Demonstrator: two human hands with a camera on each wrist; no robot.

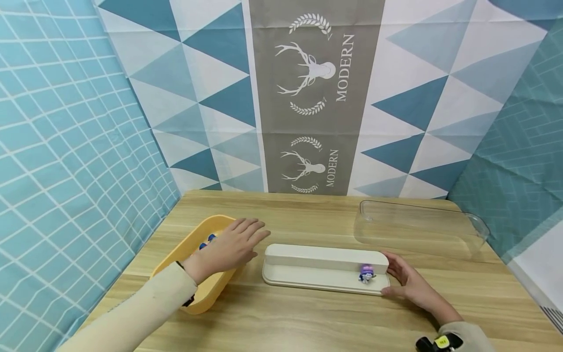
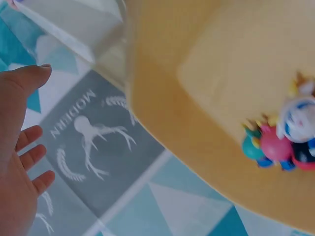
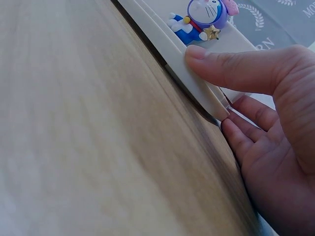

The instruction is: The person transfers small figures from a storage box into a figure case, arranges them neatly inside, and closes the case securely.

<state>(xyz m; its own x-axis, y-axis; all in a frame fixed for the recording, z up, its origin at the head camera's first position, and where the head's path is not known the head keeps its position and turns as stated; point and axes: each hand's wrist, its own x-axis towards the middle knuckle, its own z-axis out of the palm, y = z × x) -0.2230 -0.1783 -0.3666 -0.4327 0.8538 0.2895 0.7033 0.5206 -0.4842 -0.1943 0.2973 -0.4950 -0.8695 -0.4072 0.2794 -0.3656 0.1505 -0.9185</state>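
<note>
A cream two-step display base (image 1: pixel 312 274) lies lengthwise on the table. A small cat-like figurine (image 1: pixel 366 274) with a purple hood stands near its right end; the right wrist view shows its blue and white body and a gold star. My right hand (image 1: pixel 411 283) grips that end of the base, thumb on the front rim and fingers around the end. Over the right side of a yellow bin (image 1: pixel 217 293) hovers my left hand (image 1: pixel 233 244), fingers extended and holding nothing. Several colourful figurines (image 2: pixel 275 142) lie inside the bin, partly hidden by the left arm in the head view.
A clear plastic cover (image 1: pixel 418 227) sits at the back right of the wooden table (image 1: pixel 308 322). Patterned cloth (image 1: pixel 308 98) hangs behind the table, with blue gridded cloth (image 1: pixel 66 146) along the left side.
</note>
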